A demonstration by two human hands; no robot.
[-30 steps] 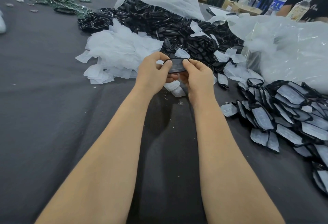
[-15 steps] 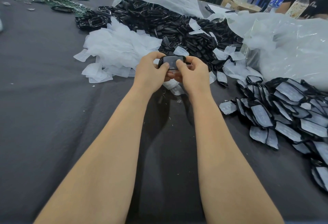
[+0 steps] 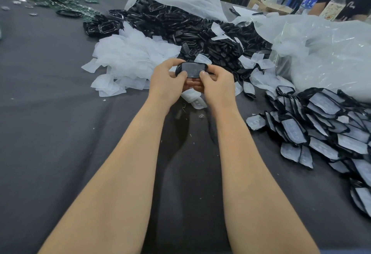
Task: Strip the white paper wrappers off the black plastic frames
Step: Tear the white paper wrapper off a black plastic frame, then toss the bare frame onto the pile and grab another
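Loose white wrappers [image 3: 130, 60] heaped left on the grey tabletop [image 3: 50, 113]. Your left hand [image 3: 166, 81] curls round the left end of one black frame [image 3: 191, 69], thumb on its near edge. The frame is held above the tabletop, centre, greyish face toward you. Your right hand [image 3: 216, 83] pinches its right end, thumb on the face. Wrapped frames [image 3: 325, 125] piled far right.

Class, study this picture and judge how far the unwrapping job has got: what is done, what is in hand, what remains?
Done: a heap of loose white wrappers lies beside a large pile of bare black frames. In hand: the left hand and right hand pinch one frame, its pale covering seemingly on. Left: a big stack of wrapped frames at the right.
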